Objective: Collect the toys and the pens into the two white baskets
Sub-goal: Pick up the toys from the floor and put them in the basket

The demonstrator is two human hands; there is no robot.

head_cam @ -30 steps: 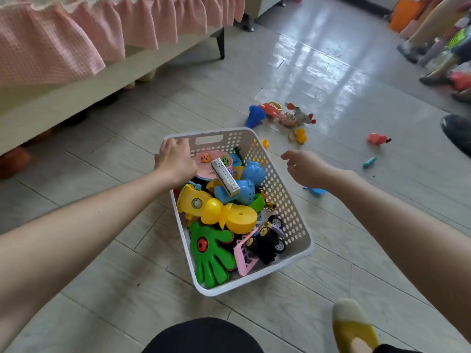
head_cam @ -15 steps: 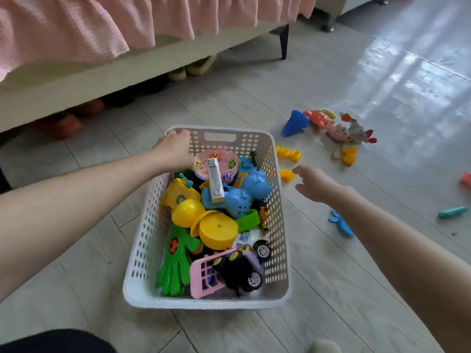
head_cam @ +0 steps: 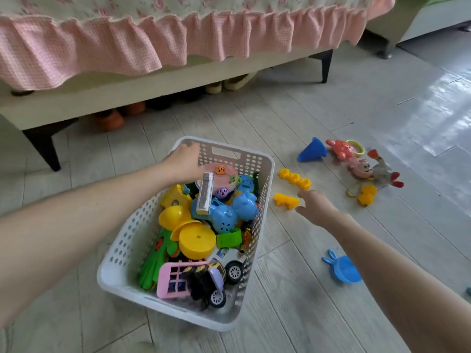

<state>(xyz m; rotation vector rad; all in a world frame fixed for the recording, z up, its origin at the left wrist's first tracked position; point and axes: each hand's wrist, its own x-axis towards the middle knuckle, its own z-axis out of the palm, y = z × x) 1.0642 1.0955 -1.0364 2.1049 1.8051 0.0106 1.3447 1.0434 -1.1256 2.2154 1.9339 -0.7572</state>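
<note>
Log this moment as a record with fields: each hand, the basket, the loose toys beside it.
left hand: grips the far rim of the white basket
right hand: empty, fingers extended at the nearer yellow block; contact unclear
basket: on the floor, piled with toys
loose toys right of basket: farther yellow block, blue cone, pink toy, blue scoop

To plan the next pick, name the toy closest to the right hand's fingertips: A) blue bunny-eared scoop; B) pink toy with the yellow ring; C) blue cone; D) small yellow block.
D: the right hand reaches with its fingertips right beside the small yellow block, almost touching it, and the other listed toys lie clearly farther off. The left hand grips the white basket by its rim.
</note>
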